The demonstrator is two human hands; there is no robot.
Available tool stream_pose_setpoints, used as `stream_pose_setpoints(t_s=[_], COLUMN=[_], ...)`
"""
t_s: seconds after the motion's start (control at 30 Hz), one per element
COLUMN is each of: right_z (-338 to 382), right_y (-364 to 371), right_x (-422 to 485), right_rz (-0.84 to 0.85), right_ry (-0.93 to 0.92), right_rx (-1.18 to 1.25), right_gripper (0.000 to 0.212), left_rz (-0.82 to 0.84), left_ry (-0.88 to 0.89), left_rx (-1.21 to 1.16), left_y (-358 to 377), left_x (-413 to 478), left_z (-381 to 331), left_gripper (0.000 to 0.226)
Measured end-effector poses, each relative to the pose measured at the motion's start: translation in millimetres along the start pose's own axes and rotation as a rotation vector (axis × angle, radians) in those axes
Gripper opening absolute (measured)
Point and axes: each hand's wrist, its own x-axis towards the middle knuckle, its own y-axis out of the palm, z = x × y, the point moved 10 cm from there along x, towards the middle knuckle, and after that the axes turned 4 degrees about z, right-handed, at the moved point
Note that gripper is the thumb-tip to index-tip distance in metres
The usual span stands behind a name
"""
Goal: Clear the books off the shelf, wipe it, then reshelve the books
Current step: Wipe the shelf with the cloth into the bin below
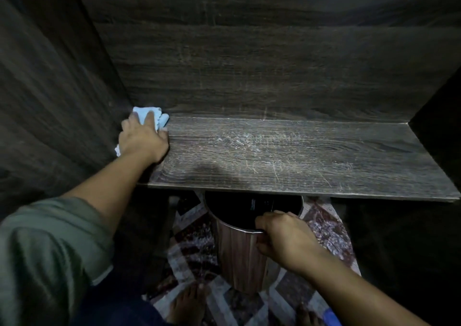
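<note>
head | cloth (162, 119) under left hand (142, 141) fingers (149, 120) | right hand (285, 238) seemingly grips bin (237, 258)

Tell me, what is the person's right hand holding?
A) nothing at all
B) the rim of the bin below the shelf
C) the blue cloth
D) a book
B: the right hand grips the rim of the bin standing below the shelf, while the left hand presses the blue cloth into the shelf's back left corner.
</note>
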Motion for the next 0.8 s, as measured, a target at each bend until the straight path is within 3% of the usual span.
stream_pose_setpoints(t_s=[0.13, 0.23, 0.3, 0.37, 0.47, 0.57, 0.6, 0.7, 0.8], right_z=[2.0, 3.4, 5.1, 7.0, 9.7, 9.9, 9.2, 6.5, 5.3], right_y=[2.9, 5.2, 6.2, 7.2, 7.2, 5.3, 5.0, 4.1, 3.4], right_x=[1.0, 2.9, 5.4, 7.5, 8.0, 6.4, 5.7, 4.1, 2.8], right_rz=[0.01, 0.027, 0.02, 0.006, 0.0, -0.004, -0.001, 0.004, 0.019], right_ry=[0.0, 0.002, -0.003, -0.011, -0.017, -0.018, -0.014, -0.007, 0.002], right_rx=[-0.004, -0.024, -0.028, -0.029, -0.022, -0.013, -0.005, -0.003, -0.016], right_gripper=[0.025, 0.03, 0.033, 0.031, 0.03, 0.027, 0.024, 0.021, 0.025], left_rz=[0.053, 0.015, -0.017, -0.042, -0.161, -0.375, -0.38, -0.14, -0.021], left_ry=[-0.081, 0.174, 0.345, 0.389, 0.309, 0.138, 0.094, 0.08, 0.009], left_rx=[-0.011, 0.044, -0.052, -0.2, -0.299, -0.068, -0.003, 0.088, -0.007], left_y=[6.5, 12.8, 17.1, 9.8, -15.0, -45.7, -49.1, -18.0, 0.9], left_x=[2.4, -17.7, -43.9, -63.8, -61.3, -31.3, -20.2, 8.2, 15.2], left_z=[-12.3, -66.6, -104.7, -120.6, -97.7, -50.7, -36.4, -14.7, -9.8], left_gripper=[0.06, 0.059, 0.051, 0.049, 0.051, 0.045, 0.042, 0.045, 0.058])
